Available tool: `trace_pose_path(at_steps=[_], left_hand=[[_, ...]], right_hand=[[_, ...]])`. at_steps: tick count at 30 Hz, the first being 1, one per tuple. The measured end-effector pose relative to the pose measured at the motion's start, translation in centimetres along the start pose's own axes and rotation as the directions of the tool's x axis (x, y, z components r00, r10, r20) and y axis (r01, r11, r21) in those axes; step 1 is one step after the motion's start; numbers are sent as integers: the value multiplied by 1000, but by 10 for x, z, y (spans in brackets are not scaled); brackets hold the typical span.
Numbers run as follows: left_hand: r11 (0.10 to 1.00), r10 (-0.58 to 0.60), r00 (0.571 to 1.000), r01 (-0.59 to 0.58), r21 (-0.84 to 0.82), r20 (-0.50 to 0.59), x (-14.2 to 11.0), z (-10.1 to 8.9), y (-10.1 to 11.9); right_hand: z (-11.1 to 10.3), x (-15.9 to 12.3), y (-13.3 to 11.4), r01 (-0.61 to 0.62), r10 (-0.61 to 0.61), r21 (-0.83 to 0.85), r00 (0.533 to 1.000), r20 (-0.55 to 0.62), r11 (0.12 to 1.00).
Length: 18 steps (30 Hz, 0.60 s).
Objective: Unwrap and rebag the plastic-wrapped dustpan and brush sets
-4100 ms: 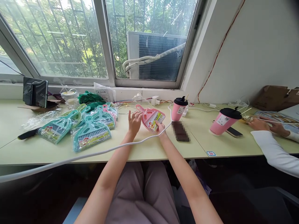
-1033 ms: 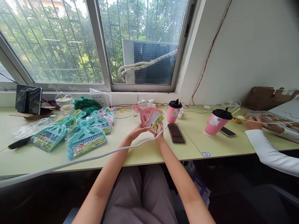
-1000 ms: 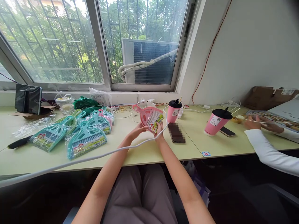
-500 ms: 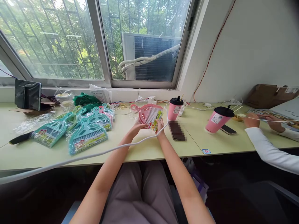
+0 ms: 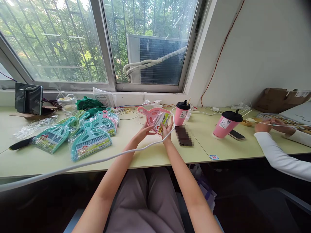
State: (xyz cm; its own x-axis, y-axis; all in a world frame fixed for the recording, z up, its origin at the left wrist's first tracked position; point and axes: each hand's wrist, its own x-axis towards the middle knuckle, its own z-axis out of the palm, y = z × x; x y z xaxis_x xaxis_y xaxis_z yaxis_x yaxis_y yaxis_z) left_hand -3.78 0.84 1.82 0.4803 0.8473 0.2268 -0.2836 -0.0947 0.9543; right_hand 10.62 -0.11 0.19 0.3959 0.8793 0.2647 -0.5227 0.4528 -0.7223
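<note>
A pink dustpan and brush set (image 5: 155, 119), with a colourful printed label along its edge, is held up over the desk between both hands. Its handle points up and to the left. My left hand (image 5: 145, 132) grips the lower left side, and my right hand (image 5: 167, 129) grips the lower right corner by the label. A white cable (image 5: 136, 149) passes in front of my wrists. To the left lie several wrapped green dustpan and brush sets (image 5: 91, 140), and a little pink shows among those at the back.
A pink cup (image 5: 181, 115) with a black lid and a phone (image 5: 184, 135) are just right of my hands. Further right stand a larger pink cup (image 5: 224, 125) and another phone (image 5: 236, 134). A co-worker's hands (image 5: 263, 125) rest at the far right. A black-handled knife (image 5: 21, 143) lies far left.
The pink dustpan set has turned slightly and shifted a little to the right in my hands. My right fingers have moved up along its right edge.
</note>
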Motion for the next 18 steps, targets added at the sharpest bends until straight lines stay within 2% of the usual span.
trace_pose_path(at_steps=[4, 9, 14, 18], left_hand=[[994, -40, 997, 34, -101, -59, 7, -6, -4], [996, -47, 994, 39, -86, -94, 5, -7, 0], [1000, -8, 998, 7, -17, -57, 1, -4, 4], [1000, 12, 996, -11, 14, -88, -1, -3, 4]], right_hand=[[2, -2, -2, 130, -142, -193, 989, -50, 973], [1, -3, -4, 109, -131, -362, 991, -39, 926], [3, -3, -4, 103, -114, -383, 993, -8, 918], [3, -2, 0, 146, -136, -351, 989, 51, 925]])
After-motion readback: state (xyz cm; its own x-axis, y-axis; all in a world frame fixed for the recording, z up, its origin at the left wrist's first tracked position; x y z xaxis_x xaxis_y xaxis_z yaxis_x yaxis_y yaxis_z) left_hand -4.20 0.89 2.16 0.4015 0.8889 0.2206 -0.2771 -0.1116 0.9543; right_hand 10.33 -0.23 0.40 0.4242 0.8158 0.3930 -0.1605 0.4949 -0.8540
